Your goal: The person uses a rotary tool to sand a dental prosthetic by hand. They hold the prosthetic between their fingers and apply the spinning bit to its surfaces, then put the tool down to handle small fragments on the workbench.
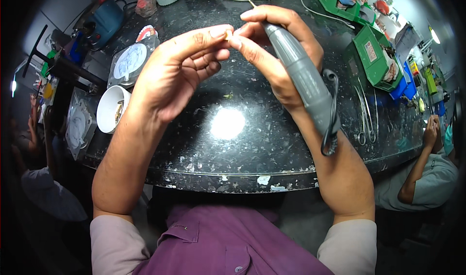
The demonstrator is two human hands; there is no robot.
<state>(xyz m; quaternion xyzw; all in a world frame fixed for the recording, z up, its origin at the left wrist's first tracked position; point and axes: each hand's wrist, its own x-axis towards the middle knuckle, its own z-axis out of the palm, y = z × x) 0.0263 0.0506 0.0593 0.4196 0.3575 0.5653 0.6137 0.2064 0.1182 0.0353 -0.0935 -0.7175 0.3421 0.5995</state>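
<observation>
In my left hand [167, 68], thumb and index finger pinch a small yellowish-white piece [228, 34], perhaps tooth-like; it is too small to make out fully. My right hand [272, 68] is wrapped around a grey rotary handpiece [301, 73], which lies slanted across the palm. A thin pointed bit [251, 3] sticks out past the right index finger, apart from the small piece. The right thumb tip meets the left fingertips at the piece. From the handpiece's rear end a coiled dark cable [333, 129] hangs by my right forearm. Both hands are raised over the black worktop [194, 151].
Left of my forearm stand a white bowl [104, 111] with small bits inside, a plate with a white disc [130, 61] and a dental model [146, 32]. Scissors and tweezers [365, 122] lie at right, near a green bin [357, 49]. Other people sit at both sides.
</observation>
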